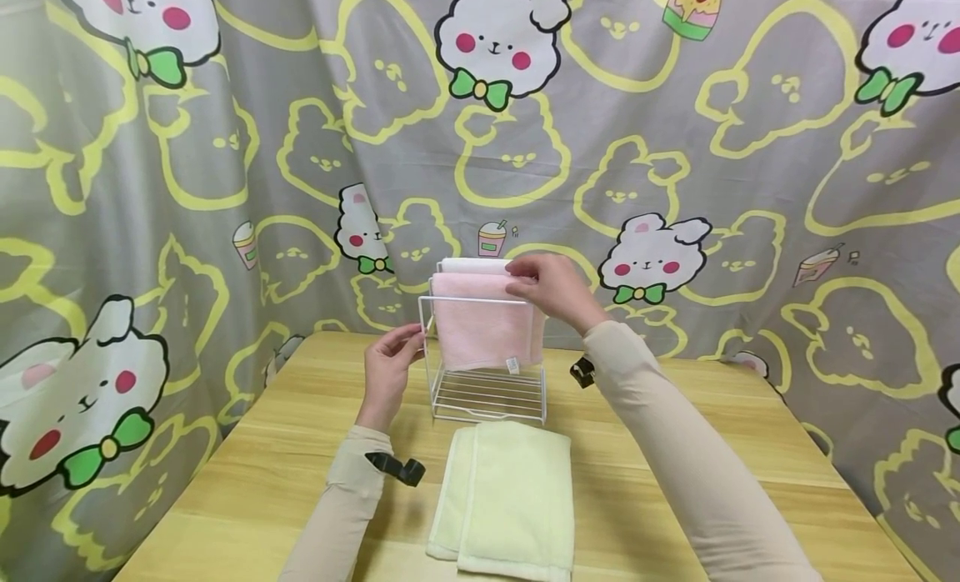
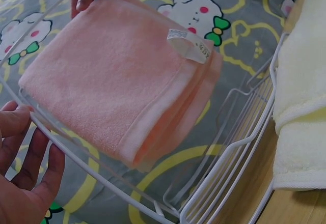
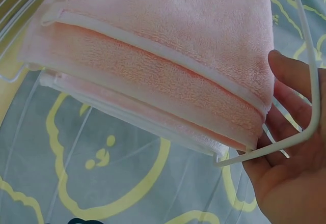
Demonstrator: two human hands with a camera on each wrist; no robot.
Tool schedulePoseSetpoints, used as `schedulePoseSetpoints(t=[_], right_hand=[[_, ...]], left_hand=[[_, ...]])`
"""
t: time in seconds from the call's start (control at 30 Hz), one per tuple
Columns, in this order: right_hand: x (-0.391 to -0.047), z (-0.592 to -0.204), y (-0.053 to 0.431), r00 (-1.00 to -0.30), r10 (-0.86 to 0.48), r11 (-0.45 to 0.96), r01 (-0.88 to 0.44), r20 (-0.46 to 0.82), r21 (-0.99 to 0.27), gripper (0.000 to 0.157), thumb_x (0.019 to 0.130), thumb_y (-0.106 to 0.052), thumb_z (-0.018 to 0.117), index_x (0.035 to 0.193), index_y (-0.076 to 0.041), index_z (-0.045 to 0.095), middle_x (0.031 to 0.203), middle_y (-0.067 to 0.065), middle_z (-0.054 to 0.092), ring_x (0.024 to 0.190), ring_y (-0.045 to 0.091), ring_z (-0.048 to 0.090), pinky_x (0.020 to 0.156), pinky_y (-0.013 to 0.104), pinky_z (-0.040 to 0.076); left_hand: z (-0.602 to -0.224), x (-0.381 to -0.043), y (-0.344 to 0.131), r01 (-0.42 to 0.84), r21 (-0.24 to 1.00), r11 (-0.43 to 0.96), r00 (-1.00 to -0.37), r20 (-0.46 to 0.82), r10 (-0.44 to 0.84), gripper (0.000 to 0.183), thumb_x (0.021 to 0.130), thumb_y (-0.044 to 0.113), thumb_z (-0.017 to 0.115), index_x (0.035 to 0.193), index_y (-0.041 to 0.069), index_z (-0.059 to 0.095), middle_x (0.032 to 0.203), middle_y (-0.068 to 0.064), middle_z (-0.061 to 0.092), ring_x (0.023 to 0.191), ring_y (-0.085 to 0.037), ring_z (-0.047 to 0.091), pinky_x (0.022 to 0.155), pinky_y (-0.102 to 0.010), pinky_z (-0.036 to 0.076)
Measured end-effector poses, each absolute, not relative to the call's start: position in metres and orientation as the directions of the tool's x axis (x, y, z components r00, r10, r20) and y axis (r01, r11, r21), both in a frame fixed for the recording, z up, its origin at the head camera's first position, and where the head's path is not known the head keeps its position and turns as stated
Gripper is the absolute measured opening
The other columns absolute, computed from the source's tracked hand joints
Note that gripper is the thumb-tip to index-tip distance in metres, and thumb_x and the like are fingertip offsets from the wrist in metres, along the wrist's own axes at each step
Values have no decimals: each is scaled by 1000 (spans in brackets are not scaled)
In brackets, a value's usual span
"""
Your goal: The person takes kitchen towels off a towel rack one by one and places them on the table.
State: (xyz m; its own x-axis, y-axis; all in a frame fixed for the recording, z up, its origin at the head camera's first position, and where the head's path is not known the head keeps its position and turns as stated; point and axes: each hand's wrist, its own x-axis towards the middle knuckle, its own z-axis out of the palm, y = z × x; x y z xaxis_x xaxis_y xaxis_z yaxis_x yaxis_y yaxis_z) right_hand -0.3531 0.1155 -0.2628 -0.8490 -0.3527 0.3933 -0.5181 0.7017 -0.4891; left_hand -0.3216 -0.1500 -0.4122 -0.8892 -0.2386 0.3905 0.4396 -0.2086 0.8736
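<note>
Currently | left hand point(image 1: 387, 371) grips rack point(image 1: 480, 299) | right hand point(image 1: 561, 288) pinches pink towel point(image 1: 483, 336) | yellow towel point(image 1: 521, 499): head, left-wrist views only

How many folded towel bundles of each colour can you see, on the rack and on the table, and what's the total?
Pink towel bundle: 1, on the white wire rack
White towel bundle: 1, behind the pink
Pale yellow towel bundle: 1, on the table; whether its layers are one towel, I can't tell
Total: 3
</note>
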Motion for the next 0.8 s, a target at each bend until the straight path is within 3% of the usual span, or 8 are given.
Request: schedulePoseSetpoints(t=[0.13,0.23,0.33,0.53,0.8], right_hand=[[-355,-261,113,-854,-366,700,-514,369,-496,30,94,-22,76,121,-9,74,120,9,74,108,23,69,96,40,59],[-355,-260,112,-858,-369,704,-509,356,-496,30,95,-22,76,121,-9,74,119,9,75,107,23,70,95,39,60],[-356,-260,110,-857,-379,712,-511,348,-482,31,95,-23,75,122,-8,74,119,9,75,108,23,70,97,39,59],[-357,-260,107,-862,-390,719,-505,325,-477,34,96,-24,74,125,-7,72,122,11,74,113,25,69,101,39,58],[-357,-261,106,-865,-378,722,-499,331,-479,26,97,-21,73,119,-8,75,117,10,75,109,25,70,97,40,59]], left_hand=[[-412,-321,-150,439,875,-205,-889,390,-239,29,94,-3,70,117,-20,63,110,-34,68,78,-8,72,77,-26,65],[-412,-321,-150,440,875,-202,-889,392,-238,32,94,-2,70,118,-22,61,115,-43,62,78,-8,72,78,-27,65],[-412,-321,-150,442,874,-204,-888,393,-240,32,94,-2,71,118,-22,61,110,-36,67,78,-9,72,79,-30,66],[-411,-320,-150,439,873,-213,-889,388,-244,30,93,-2,72,115,-20,63,92,-5,77,78,-9,73,82,-36,65],[-411,-321,-150,442,872,-211,-888,393,-238,30,93,-2,72,116,-20,63,91,-2,77,78,-9,72,81,-33,66]])
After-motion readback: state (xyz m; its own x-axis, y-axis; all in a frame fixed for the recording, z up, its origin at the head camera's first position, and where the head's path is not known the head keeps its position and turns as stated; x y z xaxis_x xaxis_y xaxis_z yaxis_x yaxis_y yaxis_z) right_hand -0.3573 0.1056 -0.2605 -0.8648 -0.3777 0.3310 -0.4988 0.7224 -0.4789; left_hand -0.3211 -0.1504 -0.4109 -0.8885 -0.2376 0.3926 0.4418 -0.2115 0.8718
